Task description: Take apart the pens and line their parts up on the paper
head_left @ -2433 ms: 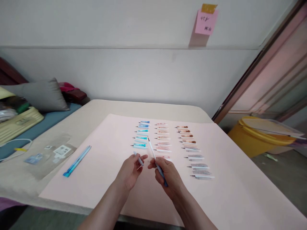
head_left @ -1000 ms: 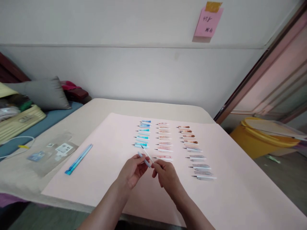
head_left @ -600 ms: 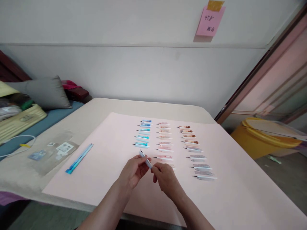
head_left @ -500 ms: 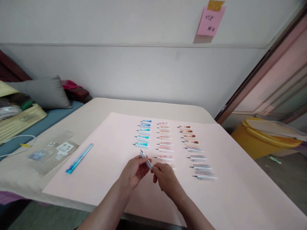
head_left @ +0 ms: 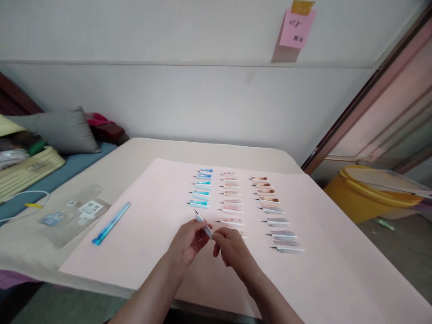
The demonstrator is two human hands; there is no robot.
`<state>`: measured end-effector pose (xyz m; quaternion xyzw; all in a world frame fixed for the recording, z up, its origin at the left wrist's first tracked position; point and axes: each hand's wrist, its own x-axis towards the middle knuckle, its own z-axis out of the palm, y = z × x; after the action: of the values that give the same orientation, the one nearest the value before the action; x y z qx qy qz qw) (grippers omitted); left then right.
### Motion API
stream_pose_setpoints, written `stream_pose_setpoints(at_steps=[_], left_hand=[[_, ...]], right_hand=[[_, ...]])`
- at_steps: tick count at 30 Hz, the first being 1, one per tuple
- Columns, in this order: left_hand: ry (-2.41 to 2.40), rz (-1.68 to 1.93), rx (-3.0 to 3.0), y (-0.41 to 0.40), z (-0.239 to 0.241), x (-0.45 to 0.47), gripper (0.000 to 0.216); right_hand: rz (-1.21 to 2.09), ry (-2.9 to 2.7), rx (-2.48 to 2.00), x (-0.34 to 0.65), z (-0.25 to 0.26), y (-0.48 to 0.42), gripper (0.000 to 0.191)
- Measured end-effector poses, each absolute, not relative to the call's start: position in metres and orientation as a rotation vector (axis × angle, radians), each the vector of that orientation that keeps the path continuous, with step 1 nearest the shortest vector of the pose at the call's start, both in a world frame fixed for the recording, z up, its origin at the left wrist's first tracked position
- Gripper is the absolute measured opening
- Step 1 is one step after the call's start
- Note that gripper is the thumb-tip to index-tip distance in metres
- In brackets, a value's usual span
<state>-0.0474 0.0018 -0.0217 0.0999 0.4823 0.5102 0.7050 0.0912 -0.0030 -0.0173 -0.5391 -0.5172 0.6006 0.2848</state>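
Between thumb and fingers, my left hand [head_left: 189, 240] is closed around a slim white pen [head_left: 204, 225], its dark tip pointing up and away to the left. My right hand [head_left: 230, 245] is closed in a pinch at the pen's rear end. Beyond the hands, similar dark-tipped pens lie in three columns on the pink sheet: blue ones [head_left: 200, 193] on the left, pale pink ones [head_left: 231, 202] in the middle, and brown ones [head_left: 267, 199] with greyish ones [head_left: 283, 234] on the right. My hands partly cover the near end of the middle column.
Two long blue sticks [head_left: 111, 224] lie at the left of the pink sheet [head_left: 148, 198]. Further left is a clear plastic bag [head_left: 76, 216] with labels. A yellow bin [head_left: 367, 198] stands off the table's right side. A pink note [head_left: 297, 29] hangs on the wall.
The pen has tipped slightly further to the left in my hands. Both hands stay in nearly the same place, and the pens on the table have not moved.
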Motion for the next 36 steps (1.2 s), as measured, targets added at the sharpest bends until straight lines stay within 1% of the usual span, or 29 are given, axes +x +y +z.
stream_pose_setpoints(at_steps=[3, 8, 13, 19, 30, 36], left_hand=[[1.135, 1.196, 0.176, 0.007, -0.018, -0.056, 0.013], [1.145, 1.095, 0.172, 0.001, -0.01, -0.051, 0.013], [1.07, 0.972, 0.266, -0.013, -0.005, -0.027, 0.014], [1.069, 0.894, 0.295, -0.019, -0.006, -0.014, 0.02], [1.108, 0.89, 0.34, -0.018, -0.021, -0.015, 0.029], [1.123, 0.933, 0.358, -0.015, -0.026, -0.015, 0.023]], right_hand=[[1.672, -1.205, -1.384, 0.093, -0.014, -0.002, 0.009], [1.699, -0.863, -1.239, 0.099, -0.014, 0.005, 0.014], [1.618, -0.696, -1.255, 0.098, -0.018, 0.011, 0.014], [1.536, -0.713, -1.274, 0.088, -0.023, 0.007, 0.013], [1.526, -0.821, -1.296, 0.083, -0.03, 0.006, 0.016], [1.514, -0.9, -1.297, 0.079, -0.032, 0.007, 0.019]])
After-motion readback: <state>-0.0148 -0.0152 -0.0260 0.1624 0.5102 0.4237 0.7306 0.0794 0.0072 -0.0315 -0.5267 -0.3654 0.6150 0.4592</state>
